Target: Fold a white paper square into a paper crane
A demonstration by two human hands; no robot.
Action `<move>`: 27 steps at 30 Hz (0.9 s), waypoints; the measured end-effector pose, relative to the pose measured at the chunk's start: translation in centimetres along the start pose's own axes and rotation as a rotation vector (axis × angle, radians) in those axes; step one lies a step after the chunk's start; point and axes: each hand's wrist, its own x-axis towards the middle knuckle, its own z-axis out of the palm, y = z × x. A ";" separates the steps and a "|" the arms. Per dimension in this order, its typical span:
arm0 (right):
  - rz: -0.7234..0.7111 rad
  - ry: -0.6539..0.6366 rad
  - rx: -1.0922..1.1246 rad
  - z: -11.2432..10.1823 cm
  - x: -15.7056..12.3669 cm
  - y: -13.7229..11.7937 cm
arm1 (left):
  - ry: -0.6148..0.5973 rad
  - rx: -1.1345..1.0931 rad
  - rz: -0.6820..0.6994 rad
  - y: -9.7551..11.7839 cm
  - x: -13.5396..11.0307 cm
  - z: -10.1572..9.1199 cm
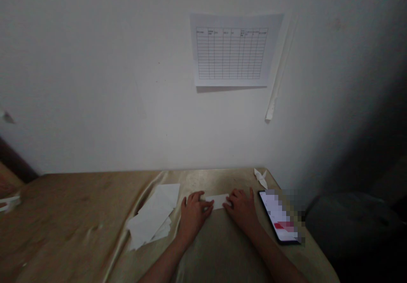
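Note:
A small strip of white folded paper (218, 201) lies on the tan cloth-covered table (79, 215). My left hand (192, 213) rests on its left end, fingers curled and pressed down on it. My right hand (241, 209) presses the strip's right end, fingers bent. Both hands lie flat against the table with the paper between them.
A loose stack of white sheets (154, 216) lies left of my hands. A lit phone (280, 221) sits at the right near the table edge. A small folded white paper figure (260, 177) rests at the back right corner. A printed grid sheet (232, 50) hangs on the wall.

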 end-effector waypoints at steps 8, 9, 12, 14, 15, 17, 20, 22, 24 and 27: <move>0.005 0.029 0.049 0.4 -0.1 0.2 | -0.068 0.000 0.021 -1.5 0.4 -1.0; 0.006 0.033 0.051 0.4 -0.1 0.2 | -0.072 -0.001 0.018 -1.5 0.4 -1.0; 0.024 0.047 0.037 0.7 -0.1 0.0 | -0.040 -0.003 -0.010 -1.0 0.4 -0.9; 0.053 0.053 0.018 0.9 0.0 -0.3 | -0.004 -0.008 -0.023 -0.6 0.4 -0.7; 0.069 0.052 0.010 1.0 0.0 -0.4 | 0.010 -0.014 -0.025 -0.4 0.4 -0.6; 0.096 0.048 -0.003 1.3 0.1 -0.6 | 0.019 -0.015 -0.022 -0.1 0.5 -0.4; 0.117 0.046 -0.013 1.5 0.2 -0.8 | 0.029 0.002 -0.023 0.3 0.7 -0.2; 0.127 0.042 -0.008 1.5 0.3 -0.8 | 0.027 0.015 -0.015 0.5 0.8 -0.1; 0.135 0.031 0.005 1.5 0.4 -0.8 | 0.009 0.029 -0.016 0.5 0.8 -0.1; 0.144 0.019 0.021 1.5 0.7 -0.6 | -0.016 0.046 -0.036 0.5 0.8 -0.2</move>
